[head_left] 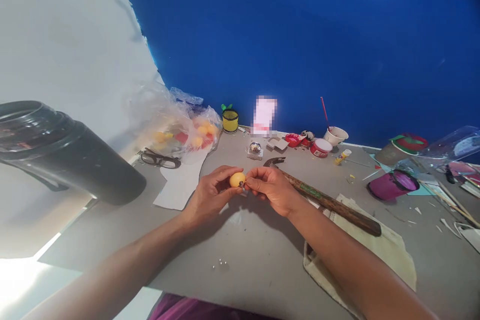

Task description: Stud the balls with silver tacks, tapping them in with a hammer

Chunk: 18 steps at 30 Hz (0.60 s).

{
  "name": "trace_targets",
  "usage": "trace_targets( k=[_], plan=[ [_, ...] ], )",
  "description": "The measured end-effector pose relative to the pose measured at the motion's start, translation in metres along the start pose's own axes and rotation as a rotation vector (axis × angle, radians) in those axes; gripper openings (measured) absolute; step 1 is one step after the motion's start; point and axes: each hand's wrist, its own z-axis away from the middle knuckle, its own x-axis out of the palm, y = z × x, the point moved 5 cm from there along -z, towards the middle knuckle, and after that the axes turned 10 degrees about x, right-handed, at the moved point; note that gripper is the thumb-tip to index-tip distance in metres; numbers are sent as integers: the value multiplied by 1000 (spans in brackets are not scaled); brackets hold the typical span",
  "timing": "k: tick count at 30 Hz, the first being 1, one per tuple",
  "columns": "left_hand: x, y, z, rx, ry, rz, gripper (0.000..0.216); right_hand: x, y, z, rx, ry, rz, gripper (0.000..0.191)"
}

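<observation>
My left hand (210,192) pinches a small yellow ball (237,179) between thumb and fingers above the grey table (262,255). My right hand (272,189) is closed at the ball's right side, its fingertips pinched on something tiny and dark that I cannot make out. Both hands meet at the table's middle. A hammer (326,202) with a long wooden handle lies just behind my right wrist, its metal head near my right knuckles.
A plastic bag of yellow and red balls (187,132) and black glasses (160,159) lie at left. A large dark cylinder (67,152) juts in from the left. Cups, a red-lidded jar (321,147), a purple cup (392,185) and scraps crowd the right. Cloth (390,255) lies under my right forearm.
</observation>
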Motion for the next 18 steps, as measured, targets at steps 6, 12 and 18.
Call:
trace_targets(
  k=[6,12,18],
  plan=[
    [0,-1,3,130,51,-119,29,5,3,0,-30,101,16,44],
    [1,2,3,44,67,-42,31,6,4,-3,-44,35,0,47],
    [2,-1,-2,-259,24,242,56,-36,-23,2,-180,248,640,28]
  ],
)
